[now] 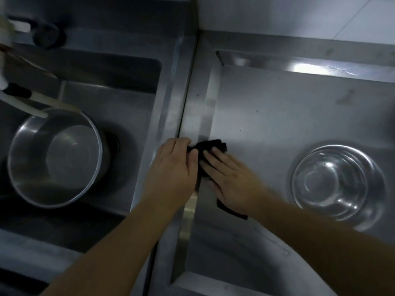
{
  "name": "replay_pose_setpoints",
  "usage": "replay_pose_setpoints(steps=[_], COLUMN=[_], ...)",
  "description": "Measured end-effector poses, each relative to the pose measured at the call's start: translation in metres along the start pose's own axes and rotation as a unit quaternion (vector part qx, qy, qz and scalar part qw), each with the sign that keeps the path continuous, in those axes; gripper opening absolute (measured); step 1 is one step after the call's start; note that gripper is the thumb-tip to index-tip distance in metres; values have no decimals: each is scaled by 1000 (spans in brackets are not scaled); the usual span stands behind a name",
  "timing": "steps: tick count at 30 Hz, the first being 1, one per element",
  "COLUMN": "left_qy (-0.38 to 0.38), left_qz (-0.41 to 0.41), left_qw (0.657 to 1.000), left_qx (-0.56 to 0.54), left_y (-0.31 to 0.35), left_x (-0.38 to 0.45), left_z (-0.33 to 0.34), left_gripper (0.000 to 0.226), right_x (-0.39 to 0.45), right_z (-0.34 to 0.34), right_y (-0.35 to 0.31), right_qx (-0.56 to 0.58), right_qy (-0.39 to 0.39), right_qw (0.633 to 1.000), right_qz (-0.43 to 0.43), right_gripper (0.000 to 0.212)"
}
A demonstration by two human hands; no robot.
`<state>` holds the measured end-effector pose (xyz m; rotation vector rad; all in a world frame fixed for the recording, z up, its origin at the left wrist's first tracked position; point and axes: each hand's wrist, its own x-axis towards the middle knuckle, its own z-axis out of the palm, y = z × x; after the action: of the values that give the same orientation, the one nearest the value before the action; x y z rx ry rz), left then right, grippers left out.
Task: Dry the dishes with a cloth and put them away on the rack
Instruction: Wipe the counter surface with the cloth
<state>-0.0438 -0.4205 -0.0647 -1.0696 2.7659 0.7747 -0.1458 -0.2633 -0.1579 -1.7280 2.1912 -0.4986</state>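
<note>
Two bare hands meet on a black cloth (213,146) that lies on the left edge of a shiny metal counter (277,107). The left hand (173,165) is curled, and its fingers pinch the far left end of the cloth, right at the raised rim of the counter. The right hand (230,178) is open and flat, with its fingers spread, and it presses down on top of the cloth. A corner of the cloth sticks out from under the right wrist, and another bit shows past the fingertips. On the counter, well to the right of the hands, a metal bowl (335,184) sits upside down, with its round bottom facing up. To the left of the counter is a deep sink (132,99). A big metal pot (57,159) stands in the sink, open side up. A white tap (23,101) reaches over the far rim of the pot. White wall tiles (299,13) show behind the counter.
</note>
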Motion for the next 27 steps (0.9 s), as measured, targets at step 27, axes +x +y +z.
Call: replay_pose_setpoints(steps=[27], left_qy=[-69], left_qz=[91], left_qw=[990], left_qx=[82], left_y=[-10], left_x=[-60], left_z=[7], left_gripper=[45], right_x=[-134], right_z=[50], right_y=[-93], right_qx=[-40], right_qy=[-74], right_qw=[992], right_qz=[-94], right_gripper=[53])
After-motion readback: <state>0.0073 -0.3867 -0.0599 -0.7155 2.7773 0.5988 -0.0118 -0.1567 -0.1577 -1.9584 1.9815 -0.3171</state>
